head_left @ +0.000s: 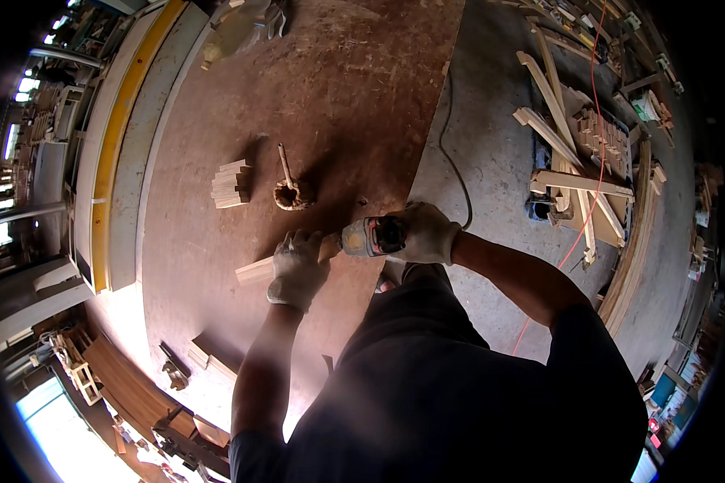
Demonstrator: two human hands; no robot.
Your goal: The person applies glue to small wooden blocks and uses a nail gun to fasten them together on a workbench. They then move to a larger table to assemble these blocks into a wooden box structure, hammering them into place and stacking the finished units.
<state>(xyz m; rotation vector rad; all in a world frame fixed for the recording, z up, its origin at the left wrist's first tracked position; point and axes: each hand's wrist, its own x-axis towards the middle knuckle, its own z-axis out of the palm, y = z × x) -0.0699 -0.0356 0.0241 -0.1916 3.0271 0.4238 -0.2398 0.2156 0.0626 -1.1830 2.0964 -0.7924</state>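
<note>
Both my hands wear pale work gloves. My left hand point(298, 266) is closed over a short strip of light wood point(254, 273), pressing it on the brown table top point(362, 105). The strip's other end shows to the right of my fingers. My right hand point(428, 233) grips a corded power tool point(366, 237) with a grey body, reddish marks and a black round end. The tool lies on its side against that end of the wood; its exact kind and working tip cannot be made out. Beyond my left hand are a small stack of wood blocks point(230, 185) and a round crusted pot point(293, 196) with a stick standing in it.
A dark cable point(457, 165) runs over the grey floor beside the table's right edge. Further right stands a cart point(584, 157) loaded with wood pieces, with an orange cord point(594, 193) across it. A yellow-striped beam point(129, 121) borders the left. A hand plane point(174, 368) sits near left.
</note>
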